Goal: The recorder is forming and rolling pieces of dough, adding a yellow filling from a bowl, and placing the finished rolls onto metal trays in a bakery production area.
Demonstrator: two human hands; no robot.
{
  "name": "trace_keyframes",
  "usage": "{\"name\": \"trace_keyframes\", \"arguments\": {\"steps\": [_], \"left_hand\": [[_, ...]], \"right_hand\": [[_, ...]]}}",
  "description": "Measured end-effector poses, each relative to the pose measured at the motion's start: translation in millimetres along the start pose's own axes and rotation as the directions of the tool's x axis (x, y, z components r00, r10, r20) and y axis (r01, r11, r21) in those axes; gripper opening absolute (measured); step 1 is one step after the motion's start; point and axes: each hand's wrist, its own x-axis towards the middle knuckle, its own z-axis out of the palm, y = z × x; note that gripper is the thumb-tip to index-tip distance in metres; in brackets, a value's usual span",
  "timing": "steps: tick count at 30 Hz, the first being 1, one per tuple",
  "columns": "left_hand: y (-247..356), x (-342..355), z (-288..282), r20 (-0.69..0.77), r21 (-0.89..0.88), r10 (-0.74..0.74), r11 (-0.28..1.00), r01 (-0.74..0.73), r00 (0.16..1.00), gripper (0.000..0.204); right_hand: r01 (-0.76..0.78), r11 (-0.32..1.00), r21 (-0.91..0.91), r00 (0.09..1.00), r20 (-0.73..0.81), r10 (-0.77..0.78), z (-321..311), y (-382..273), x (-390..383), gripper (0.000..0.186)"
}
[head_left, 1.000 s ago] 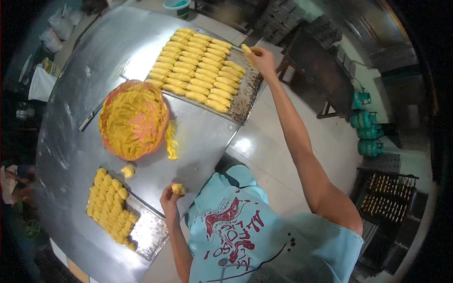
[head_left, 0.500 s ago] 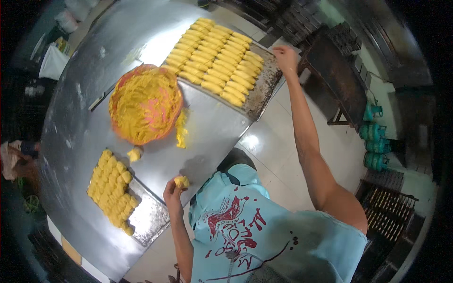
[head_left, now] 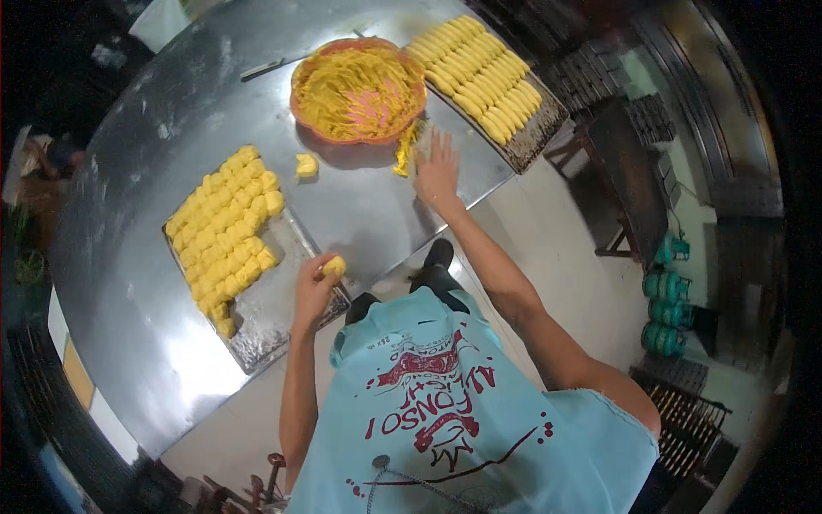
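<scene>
My left hand (head_left: 312, 289) holds a small yellow dough piece (head_left: 334, 266) over the near corner of a floured metal tray (head_left: 278, 317) that carries several rows of yellow dough pieces (head_left: 224, 231). My right hand (head_left: 438, 171) is open with fingers spread, flat above the steel table beside a strip of yellow dough (head_left: 406, 147). That strip hangs from an orange bowl (head_left: 358, 90) heaped with yellow dough. A loose dough lump (head_left: 306, 164) lies on the table below the bowl.
A second tray (head_left: 535, 137) packed with oblong yellow pieces sits at the far right of the steel table (head_left: 145, 154). A dark wooden stool (head_left: 629, 180) and teal canisters (head_left: 668, 300) stand on the floor to the right. A knife-like tool (head_left: 261, 68) lies far left of the bowl.
My right hand has drawn back from the far tray's corner to the table next to the bowl. My left hand still holds its dough piece near the near tray.
</scene>
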Motion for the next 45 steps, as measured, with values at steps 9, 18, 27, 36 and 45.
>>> {"name": "trace_keyframes", "arguments": {"steps": [9,18,27,36,45], "left_hand": [[31.8,57.4,81.8,0.177,-0.058,0.039,0.998,-0.029,0.983,0.029],[23.8,122.5,153.5,-0.082,0.410,0.142,0.907,-0.097,0.986,0.025],[23.2,109.4,139.7,0.020,0.618,0.376,0.724,-0.307,0.926,0.027],[14.4,116.1,121.8,0.090,0.710,0.373,0.626,-0.322,0.923,0.026],[5.4,109.5,95.3,-0.006,0.596,0.388,0.741,-0.308,0.922,0.023]], "right_hand": [[0.228,0.960,-0.164,0.971,-0.038,-0.237,34.5,27.3,-14.1,0.040],[0.216,0.972,0.096,0.974,0.048,-0.221,-8.6,0.6,-83.5,0.049],[-0.051,0.999,-0.015,0.995,0.082,0.052,-1.0,-18.1,-97.5,0.051],[0.122,0.975,-0.188,0.986,0.132,-0.099,19.7,-43.6,-124.4,0.038],[0.166,0.986,-0.021,0.982,0.094,-0.163,3.9,-39.8,-108.7,0.063]]}}
